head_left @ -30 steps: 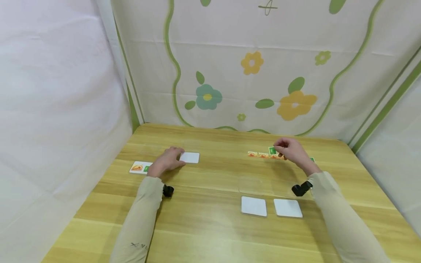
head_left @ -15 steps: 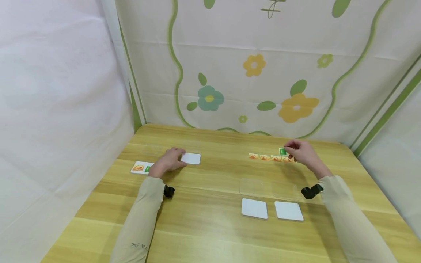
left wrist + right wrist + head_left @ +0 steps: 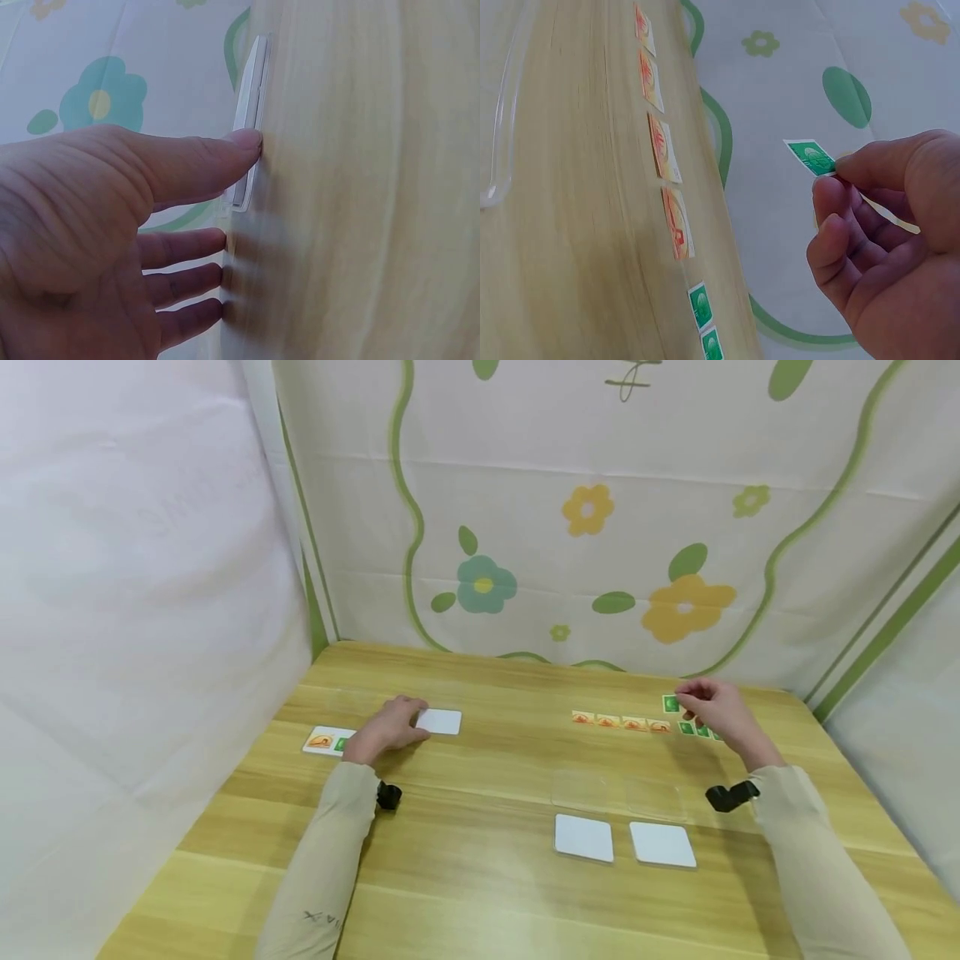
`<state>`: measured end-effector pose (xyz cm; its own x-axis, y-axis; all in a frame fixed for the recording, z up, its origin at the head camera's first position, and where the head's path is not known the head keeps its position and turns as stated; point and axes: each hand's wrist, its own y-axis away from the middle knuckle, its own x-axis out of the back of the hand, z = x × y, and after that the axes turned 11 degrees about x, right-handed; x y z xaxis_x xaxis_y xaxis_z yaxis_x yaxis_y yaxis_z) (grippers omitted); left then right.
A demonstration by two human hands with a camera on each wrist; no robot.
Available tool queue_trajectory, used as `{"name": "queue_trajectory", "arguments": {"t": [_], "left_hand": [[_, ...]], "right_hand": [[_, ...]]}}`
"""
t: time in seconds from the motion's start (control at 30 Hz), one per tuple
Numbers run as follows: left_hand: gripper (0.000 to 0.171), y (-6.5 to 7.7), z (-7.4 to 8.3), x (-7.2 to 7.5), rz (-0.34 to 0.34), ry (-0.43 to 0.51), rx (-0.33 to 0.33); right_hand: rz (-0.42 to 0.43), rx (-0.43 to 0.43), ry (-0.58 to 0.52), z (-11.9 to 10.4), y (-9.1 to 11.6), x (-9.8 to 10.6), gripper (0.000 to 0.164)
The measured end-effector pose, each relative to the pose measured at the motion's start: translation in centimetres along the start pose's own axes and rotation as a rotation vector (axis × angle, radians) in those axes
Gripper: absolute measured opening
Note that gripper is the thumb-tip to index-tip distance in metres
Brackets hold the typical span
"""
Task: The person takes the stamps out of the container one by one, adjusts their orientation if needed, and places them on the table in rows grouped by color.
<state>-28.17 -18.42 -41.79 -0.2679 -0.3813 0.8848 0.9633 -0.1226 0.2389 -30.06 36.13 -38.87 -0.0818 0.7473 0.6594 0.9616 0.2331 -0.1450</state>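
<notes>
My right hand (image 3: 718, 714) pinches a small green stamp (image 3: 812, 157) between thumb and index finger, raised above the table. Below it, several green stamps (image 3: 700, 306) lie in line with a row of orange stamps (image 3: 608, 721), partly hidden by the hand in the head view. On the left, my left hand (image 3: 390, 727) grips the left end of a white card stack (image 3: 440, 722). Its thumb (image 3: 244, 139) presses the near edge, where a clear plastic case (image 3: 246, 201) shows around the cards. The other fingertips rest on the table.
A white card (image 3: 318, 740) bearing an orange stamp and a green one lies left of my left wrist. Two white card stacks (image 3: 583, 837) sit nearer me, with clear plastic lids (image 3: 580, 789) behind them. A flowered cloth (image 3: 525, 543) hangs beyond the table.
My right hand has moved right with the green stamp, past the orange row to above the green stamps. My left hand has stayed at the white card stack.
</notes>
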Motion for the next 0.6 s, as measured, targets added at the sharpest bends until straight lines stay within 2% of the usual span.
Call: {"name": "queue_trajectory", "arguments": {"t": [0.17, 0.6], "left_hand": [[0.058, 0.1, -0.1, 0.2, 0.001, -0.009, -0.001], [0.057, 0.1, -0.1, 0.1, 0.009, -0.012, -0.006]], "right_hand": [[0.026, 0.019, -0.006, 0.3, 0.0, 0.0, 0.035], [0.055, -0.011, -0.019, 2.4, -0.1, 0.9, 0.038]]}}
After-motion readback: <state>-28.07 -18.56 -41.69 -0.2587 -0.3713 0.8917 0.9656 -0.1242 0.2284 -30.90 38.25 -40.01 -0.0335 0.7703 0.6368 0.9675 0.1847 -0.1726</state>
